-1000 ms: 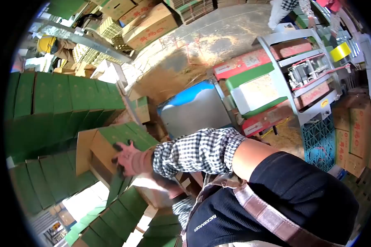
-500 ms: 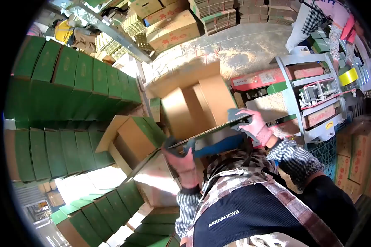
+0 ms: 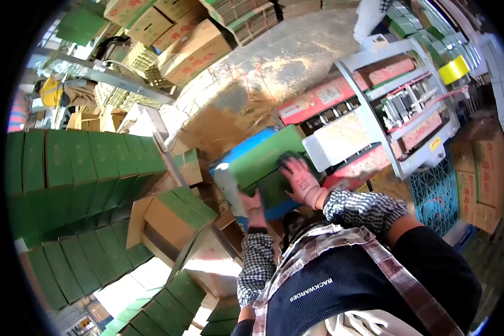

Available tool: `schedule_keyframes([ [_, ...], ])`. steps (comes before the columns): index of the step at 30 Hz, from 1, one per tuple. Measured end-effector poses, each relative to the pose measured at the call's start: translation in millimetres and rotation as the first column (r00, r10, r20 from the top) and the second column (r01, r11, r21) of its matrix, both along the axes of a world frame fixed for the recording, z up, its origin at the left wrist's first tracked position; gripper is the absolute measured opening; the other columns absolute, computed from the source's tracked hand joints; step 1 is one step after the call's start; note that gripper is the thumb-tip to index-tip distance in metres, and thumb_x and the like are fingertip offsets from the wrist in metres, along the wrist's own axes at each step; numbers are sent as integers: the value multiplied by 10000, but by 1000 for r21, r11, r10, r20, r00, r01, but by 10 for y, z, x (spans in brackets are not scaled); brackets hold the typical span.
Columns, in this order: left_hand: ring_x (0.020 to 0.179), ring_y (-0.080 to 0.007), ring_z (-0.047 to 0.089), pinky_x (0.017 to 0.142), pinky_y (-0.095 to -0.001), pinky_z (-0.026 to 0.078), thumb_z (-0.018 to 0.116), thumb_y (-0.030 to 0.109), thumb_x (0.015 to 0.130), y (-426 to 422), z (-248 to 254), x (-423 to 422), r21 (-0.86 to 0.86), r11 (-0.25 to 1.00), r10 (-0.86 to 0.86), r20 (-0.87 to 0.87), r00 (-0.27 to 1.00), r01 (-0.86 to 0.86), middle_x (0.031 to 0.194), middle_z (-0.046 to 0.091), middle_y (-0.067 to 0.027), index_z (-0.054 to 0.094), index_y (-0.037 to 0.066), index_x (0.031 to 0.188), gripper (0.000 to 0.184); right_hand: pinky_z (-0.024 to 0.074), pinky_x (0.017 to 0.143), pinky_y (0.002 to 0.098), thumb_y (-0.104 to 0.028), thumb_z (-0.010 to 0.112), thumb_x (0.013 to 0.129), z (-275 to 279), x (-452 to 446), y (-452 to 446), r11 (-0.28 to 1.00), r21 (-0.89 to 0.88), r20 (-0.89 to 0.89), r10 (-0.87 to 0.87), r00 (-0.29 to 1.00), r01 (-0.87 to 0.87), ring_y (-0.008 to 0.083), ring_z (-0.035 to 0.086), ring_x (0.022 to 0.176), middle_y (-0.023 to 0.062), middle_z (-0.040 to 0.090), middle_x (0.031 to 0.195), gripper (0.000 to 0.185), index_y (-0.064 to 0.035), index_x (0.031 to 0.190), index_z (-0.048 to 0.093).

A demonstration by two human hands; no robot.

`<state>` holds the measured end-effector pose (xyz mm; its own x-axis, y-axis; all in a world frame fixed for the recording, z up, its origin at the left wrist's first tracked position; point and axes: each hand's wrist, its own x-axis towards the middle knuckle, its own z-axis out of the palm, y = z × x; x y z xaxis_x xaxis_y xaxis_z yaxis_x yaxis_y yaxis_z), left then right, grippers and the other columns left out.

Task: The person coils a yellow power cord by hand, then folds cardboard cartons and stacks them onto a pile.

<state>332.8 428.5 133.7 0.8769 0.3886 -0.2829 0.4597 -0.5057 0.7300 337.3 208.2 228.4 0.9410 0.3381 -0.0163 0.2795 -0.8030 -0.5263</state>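
Note:
A cardboard carton with green flaps folded down on top lies in front of me, beside the taping machine. My right hand, in a pink glove with dark fingertips, lies on the green top with its fingers spread. At the carton's near left corner is my left hand, also gloved. Its thumb stands apart from the fingers, which are blurred and partly hidden against the carton. Under the carton's far edge shows a blue surface.
The taping machine, with red side belts and yellow tape roll, stands right. An open carton sits left, near stacked green cartons. Behind are brown cartons. A person in a yellow vest is far left.
The carton's upright open flaps are now folded down, green side up. My right hand has moved left onto its top; my left hand stays near its left side. The view has turned.

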Motion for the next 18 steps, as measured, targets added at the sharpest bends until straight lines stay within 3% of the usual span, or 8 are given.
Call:
schedule_keyframes([
  [1,1250,-361,418,1036,-417,346,727,302,718,-235,-175,48,44,992,-115,-7,993,115,1340,435,-234,313,33,1389,834,225,1108,470,-300,665,750,139,-48,-48,982,38,-19,-186,982,187,345,327,1304,173,393,1362,673,-35,1325,436],
  [4,1176,-365,476,1000,-448,363,628,316,823,-504,86,334,-72,754,-652,37,757,653,1269,521,-185,473,71,1301,559,242,1101,468,-295,697,724,344,-233,-48,979,201,0,-24,1000,23,363,337,1289,186,394,1351,682,-34,1300,443],
  [6,1126,-337,521,967,-433,397,637,304,805,-194,493,392,137,819,-573,156,805,557,1204,575,-172,575,92,1195,448,259,1086,483,-299,723,704,540,-335,-52,954,300,10,1,1000,-4,367,332,1287,183,382,1355,742,-38,1325,412],
  [7,1095,-324,533,940,-439,415,664,307,766,-75,1366,415,375,836,-425,-17,905,400,1160,581,-193,580,89,1171,467,333,1036,465,-293,707,724,578,-356,-104,943,330,36,-57,998,42,367,422,1217,198,459,1280,683,-42,1300,439],
  [8,1055,-342,545,924,-444,427,685,317,730,312,1693,477,217,964,-199,206,958,154,1120,575,-211,572,87,1166,506,391,972,441,-240,700,728,494,-382,-124,918,376,-98,-94,991,124,364,482,1138,192,509,1205,611,-52,1265,477],
  [10,1052,-347,558,931,-390,448,726,268,706,874,2533,331,969,248,12,0,1000,-3,1210,542,-227,415,104,1340,725,482,819,403,-166,657,766,431,-405,-103,858,470,-193,-130,972,208,365,583,935,177,602,1010,435,-68,1177,552],
  [13,1102,-391,531,948,-436,435,759,365,713,1884,2046,335,721,650,51,-355,933,239,1256,491,-253,264,63,1408,905,471,866,400,-185,649,798,461,-354,55,881,451,-204,-53,978,142,349,575,993,160,597,1070,437,-86,1210,543],
  [18,1158,-397,499,976,-423,415,792,444,658,1370,2565,169,887,461,362,-159,919,-28,1275,489,-254,239,-37,1399,1042,474,874,365,-180,638,814,501,-334,114,846,532,-237,128,963,19,337,592,1012,165,622,1089,368,-82,1166,592],
])
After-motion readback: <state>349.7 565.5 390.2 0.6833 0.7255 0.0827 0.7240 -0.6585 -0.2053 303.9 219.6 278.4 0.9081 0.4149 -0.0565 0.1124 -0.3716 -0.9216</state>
